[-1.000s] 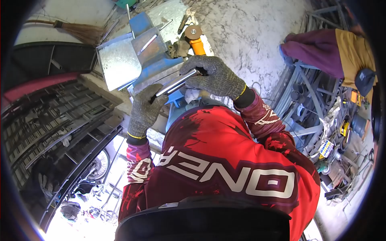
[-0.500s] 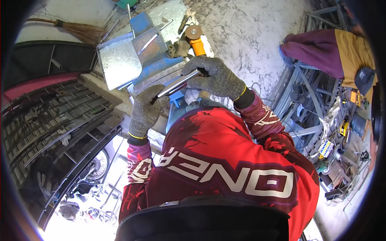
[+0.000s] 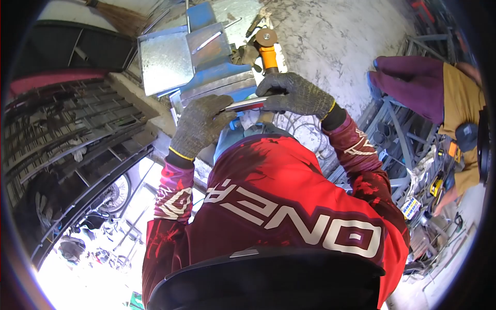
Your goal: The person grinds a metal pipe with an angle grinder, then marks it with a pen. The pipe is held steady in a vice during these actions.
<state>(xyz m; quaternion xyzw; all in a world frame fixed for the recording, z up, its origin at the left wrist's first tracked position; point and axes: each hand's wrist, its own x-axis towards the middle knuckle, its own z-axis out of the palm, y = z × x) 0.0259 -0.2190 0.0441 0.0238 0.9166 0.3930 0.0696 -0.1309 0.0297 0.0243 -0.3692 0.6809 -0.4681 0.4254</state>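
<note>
A shiny metal piece [image 3: 247,104] lies nearly level between my two gloved hands, close to the jaws of a blue vise [image 3: 219,85]. My left hand [image 3: 201,124], in a grey knit glove, is closed on its left end. The right end is gripped by my right hand [image 3: 297,94], in a matching glove, fingers wrapped round it. Beyond the vise jaws, a pen-like marker [image 3: 206,43] rests on the vise body. An orange angle grinder [image 3: 268,56] with a brown disc lies just past my right hand.
Sheet metal [image 3: 164,61] stands left of the vise. At the far left is a dark metal grille [image 3: 57,129], with a broom [image 3: 116,18] above it. Another person [image 3: 418,88] is at the right, near steel frames [image 3: 395,129] and scattered tools.
The metal piece has turned from a slant to nearly level. My left hand has risen beside the vise, and my right hand has shifted slightly right. The view has shifted too.
</note>
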